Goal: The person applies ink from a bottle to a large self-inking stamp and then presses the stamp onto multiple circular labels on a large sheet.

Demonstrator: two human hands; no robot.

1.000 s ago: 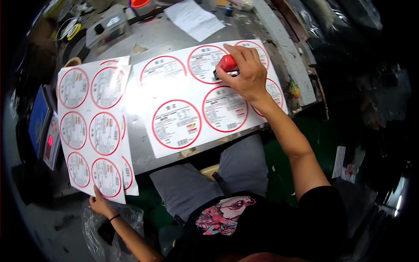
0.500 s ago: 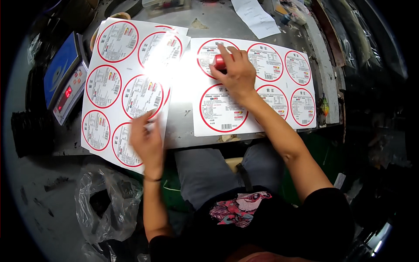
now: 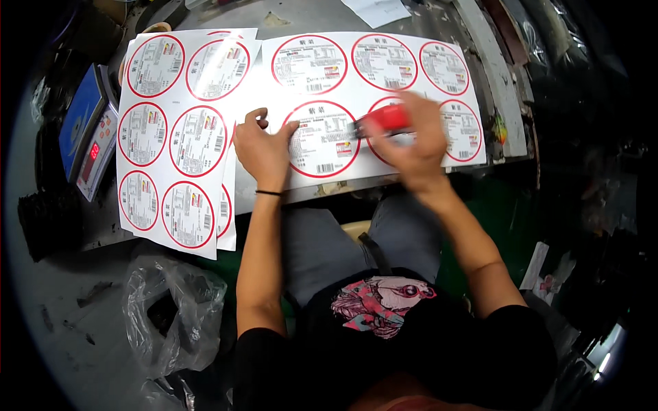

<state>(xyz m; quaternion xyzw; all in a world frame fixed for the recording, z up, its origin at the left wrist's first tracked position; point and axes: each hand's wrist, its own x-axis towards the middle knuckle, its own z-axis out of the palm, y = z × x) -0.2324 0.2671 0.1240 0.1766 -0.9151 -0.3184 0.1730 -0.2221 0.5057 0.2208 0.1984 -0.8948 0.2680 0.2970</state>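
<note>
A white sheet of round, red-ringed labels (image 3: 271,106) lies in front of me on the metal table. My left hand (image 3: 266,152) rests on its left part, thumb and fingers apart, with the thumb beside the near left label. Over the near row, my right hand (image 3: 419,140) grips a red handheld tool with a dark end (image 3: 388,120). The tool is tilted, its dark end toward the left, and motion blurs both it and the hand. Whether it touches the sheet I cannot tell. To the left lies a stack of similar label sheets (image 3: 175,103).
A blue-topped scale (image 3: 86,130) with a lit red display stands left of the stack. White paper (image 3: 377,10) lies at the far edge. A clear plastic bag (image 3: 175,315) is below the table at left. The metal table's (image 3: 301,20) right side has a raised edge strip (image 3: 497,82).
My left hand has moved right, from the left stack onto the right sheet. My right hand has come nearer and right from the far left label, and the red tool now lies tilted over.
</note>
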